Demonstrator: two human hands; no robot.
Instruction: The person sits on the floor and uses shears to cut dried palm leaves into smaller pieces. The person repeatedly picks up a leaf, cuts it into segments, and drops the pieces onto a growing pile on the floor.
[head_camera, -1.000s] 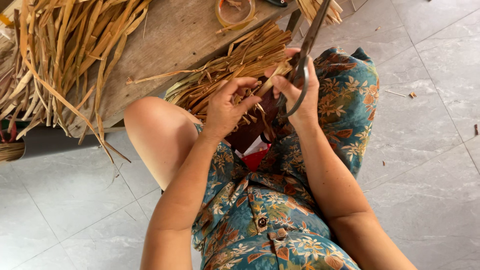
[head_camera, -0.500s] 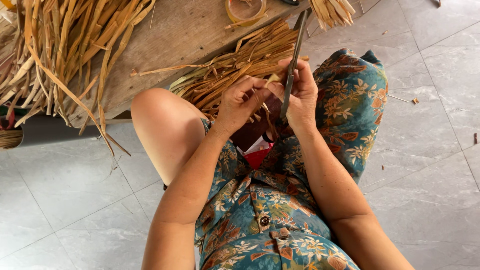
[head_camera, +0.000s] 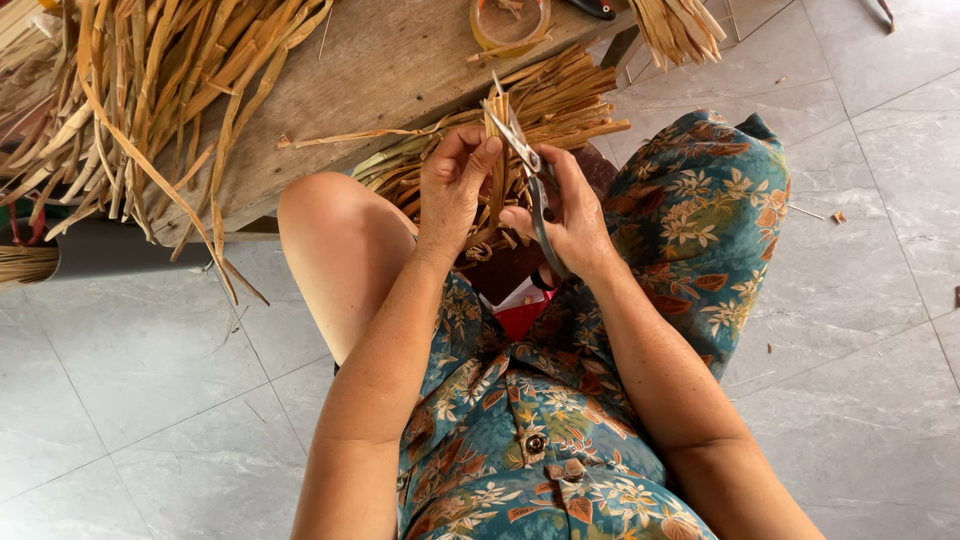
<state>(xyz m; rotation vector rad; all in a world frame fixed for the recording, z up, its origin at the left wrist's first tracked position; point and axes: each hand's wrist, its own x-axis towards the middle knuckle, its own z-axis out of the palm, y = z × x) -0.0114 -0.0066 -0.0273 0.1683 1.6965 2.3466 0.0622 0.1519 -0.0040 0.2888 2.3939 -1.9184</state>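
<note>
The left hand pinches a narrow dried strip between thumb and fingers, closed tight on it just below its top end. The right hand is wrapped around the handles of a pair of scissors, whose blades stand slightly parted right at the strip, just beyond the left fingertips.

To cut well here, the strip looks best kept taut and steady, with the pinch staying close under the blades so the thin material cannot bend away, and the left thumb kept clear of the edges. A square, single close of the blades would likely give a clean end rather than a frayed one.

The strip stands nearly upright in the view, its long axis running away from the person's lap toward the bench, its free end pointing at the bench edge. The scissors lie slanted, tips up and to the left of the right fingers, handles down toward the wrist. Behind the fingers a bundle of cut strips lies across the lap; further left, long loose leaves hang over the bench.
</note>
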